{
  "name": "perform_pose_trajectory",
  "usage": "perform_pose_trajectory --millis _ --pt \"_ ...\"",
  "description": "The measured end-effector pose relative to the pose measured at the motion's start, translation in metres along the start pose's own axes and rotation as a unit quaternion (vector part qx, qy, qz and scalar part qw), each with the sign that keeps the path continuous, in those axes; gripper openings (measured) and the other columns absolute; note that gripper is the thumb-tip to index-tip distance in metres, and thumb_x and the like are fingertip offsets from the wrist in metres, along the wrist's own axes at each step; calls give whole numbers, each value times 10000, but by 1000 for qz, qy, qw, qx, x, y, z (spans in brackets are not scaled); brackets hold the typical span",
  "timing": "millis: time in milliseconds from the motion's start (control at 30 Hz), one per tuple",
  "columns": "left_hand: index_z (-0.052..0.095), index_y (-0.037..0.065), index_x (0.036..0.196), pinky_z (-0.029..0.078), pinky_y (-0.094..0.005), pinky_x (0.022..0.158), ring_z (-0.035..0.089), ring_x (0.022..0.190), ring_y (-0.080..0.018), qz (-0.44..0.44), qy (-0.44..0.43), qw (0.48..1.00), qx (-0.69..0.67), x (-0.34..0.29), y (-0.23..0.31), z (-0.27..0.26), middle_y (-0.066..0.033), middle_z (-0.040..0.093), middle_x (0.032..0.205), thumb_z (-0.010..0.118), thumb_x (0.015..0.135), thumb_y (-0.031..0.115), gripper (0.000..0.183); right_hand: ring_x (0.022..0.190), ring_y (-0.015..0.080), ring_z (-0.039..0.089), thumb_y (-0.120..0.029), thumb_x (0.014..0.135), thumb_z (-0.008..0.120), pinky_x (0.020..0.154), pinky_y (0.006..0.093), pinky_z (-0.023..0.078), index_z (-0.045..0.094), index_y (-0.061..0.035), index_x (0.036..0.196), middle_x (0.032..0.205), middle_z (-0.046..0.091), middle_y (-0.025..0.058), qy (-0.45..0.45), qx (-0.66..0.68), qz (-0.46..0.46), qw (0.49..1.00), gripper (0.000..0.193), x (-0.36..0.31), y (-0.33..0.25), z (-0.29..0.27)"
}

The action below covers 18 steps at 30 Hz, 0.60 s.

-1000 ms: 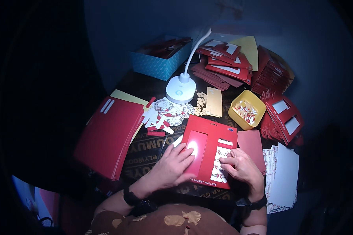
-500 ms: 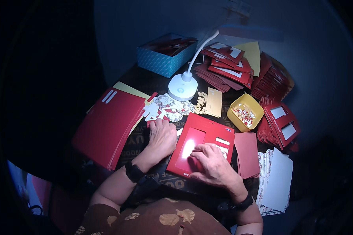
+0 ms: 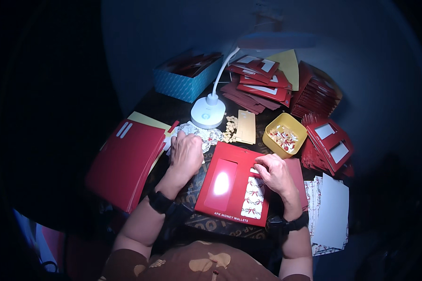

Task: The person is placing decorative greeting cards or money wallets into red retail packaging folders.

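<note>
On the dark printed desk [image 3: 191,189], the flat red cardboard folder with two windows [image 3: 238,187] is being lit by the round white lamp [image 3: 208,112], likely for easy seeing. Bent fingers are being held over its upper right by the bare right hand [image 3: 276,173] and over patterned white paper scraps [image 3: 210,136] by the bare left hand [image 3: 186,152]; whether anything is being pinched cannot be told. Some room is being given by its left edge.

Dim surroundings, as I face them.
One shadowed blue-grey wall [image 3: 143,35]; one dark, letter-printed table [image 3: 168,107] before me; one white gooseneck desk lamp [image 3: 208,112], round-based.
</note>
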<state>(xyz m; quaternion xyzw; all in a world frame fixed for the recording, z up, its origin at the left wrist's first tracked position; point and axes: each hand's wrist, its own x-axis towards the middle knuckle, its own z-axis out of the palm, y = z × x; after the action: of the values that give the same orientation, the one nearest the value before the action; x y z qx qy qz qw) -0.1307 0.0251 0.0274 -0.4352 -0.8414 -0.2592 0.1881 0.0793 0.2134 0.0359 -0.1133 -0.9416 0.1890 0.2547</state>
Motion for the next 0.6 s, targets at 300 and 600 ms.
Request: perform_pose_trajectory --millis 300,600 --pt "754 23 865 558 -461 802 707 852 -382 -12 -103 994 -37 73 8 22 -252 696 858 634 821 67 135 784 330 671 -91 878 675 728 400 531 721 7 920 829 706 161 71 102 20 992 116 -8 14 2" --pt "770 45 856 560 -447 745 716 815 -358 43 -238 970 -12 88 14 66 -210 721 826 705 800 105 105 795 337 675 -86 891 667 737 411 541 718 10 923 856 713 173 94 131 28 987 114 -13 22 0"
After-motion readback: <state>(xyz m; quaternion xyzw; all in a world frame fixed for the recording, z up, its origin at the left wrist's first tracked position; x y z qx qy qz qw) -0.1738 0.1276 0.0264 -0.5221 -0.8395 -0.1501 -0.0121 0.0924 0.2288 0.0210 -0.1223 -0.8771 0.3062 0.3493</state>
